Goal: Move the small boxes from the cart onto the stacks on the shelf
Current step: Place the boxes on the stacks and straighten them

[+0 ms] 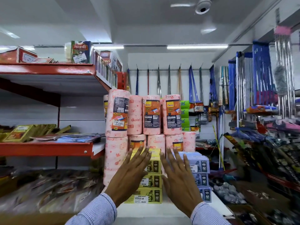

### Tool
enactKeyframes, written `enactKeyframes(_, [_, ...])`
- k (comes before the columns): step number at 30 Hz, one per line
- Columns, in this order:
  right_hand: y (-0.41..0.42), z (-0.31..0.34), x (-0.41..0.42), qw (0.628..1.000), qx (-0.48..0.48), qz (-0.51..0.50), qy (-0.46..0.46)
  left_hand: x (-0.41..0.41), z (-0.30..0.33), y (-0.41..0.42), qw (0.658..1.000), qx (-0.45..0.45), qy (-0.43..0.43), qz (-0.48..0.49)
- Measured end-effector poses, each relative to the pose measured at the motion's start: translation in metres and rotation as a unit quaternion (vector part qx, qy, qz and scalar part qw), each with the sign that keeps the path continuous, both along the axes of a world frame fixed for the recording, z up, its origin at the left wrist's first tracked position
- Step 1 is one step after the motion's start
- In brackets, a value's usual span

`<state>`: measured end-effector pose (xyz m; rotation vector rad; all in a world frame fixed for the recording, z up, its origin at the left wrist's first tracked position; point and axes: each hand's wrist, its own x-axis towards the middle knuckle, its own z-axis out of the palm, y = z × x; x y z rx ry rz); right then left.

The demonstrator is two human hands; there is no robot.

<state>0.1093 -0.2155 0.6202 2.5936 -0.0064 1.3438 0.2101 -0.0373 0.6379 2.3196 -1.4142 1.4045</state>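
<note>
**Yellow and lilac stacks standing, both hands empty**

Yellow boxes (150,177) are sitting in a neat stack on the white shelf (217,200) straight ahead of you, and a lilac stack (200,174) is standing just beside it on the right. In the head view, your only view, you are holding your left hand (129,174) flat and spread in front of the yellow stack, and your right hand (179,177) spread across the gap between the two stacks. Both hands are released and are grasping nothing; whether the palms are touching the boxes cannot be told.

Judging by the tidy stacks, some boxes are already sitting in place and you are probably squaring them up. The cart is not showing, so how many boxes are waiting cannot be told.

Pink paper-towel rolls (154,114) are crowding the shelf behind and to the left of the stacks. Red shelving (47,149) is running along your left with packets on it, brooms and mops (259,75) are hanging at the right, and a ceiling fan (203,7) is overhead.
</note>
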Motion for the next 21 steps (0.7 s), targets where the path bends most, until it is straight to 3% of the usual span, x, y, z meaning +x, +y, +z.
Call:
enactKeyframes(9, [-0.086,0.001,-0.028,0.996,0.053,-0.064,0.035,-0.026,0.001,-0.09,0.997,-0.005,0.018,-0.076])
enactKeyframes(12, [-0.097,0.003,-0.027,0.994,0.081,-0.041,0.055,-0.032,0.002,-0.104,0.999,-0.004,-0.009,-0.045])
enactKeyframes(17, [-0.102,0.004,-0.025,0.997,0.057,0.005,0.046,-0.031,-0.005,-0.106,0.997,-0.014,0.073,-0.021])
enactKeyframes(21, [-0.102,0.004,-0.022,0.996,0.062,0.012,0.061,-0.042,0.002,-0.106,0.997,-0.027,0.074,-0.005])
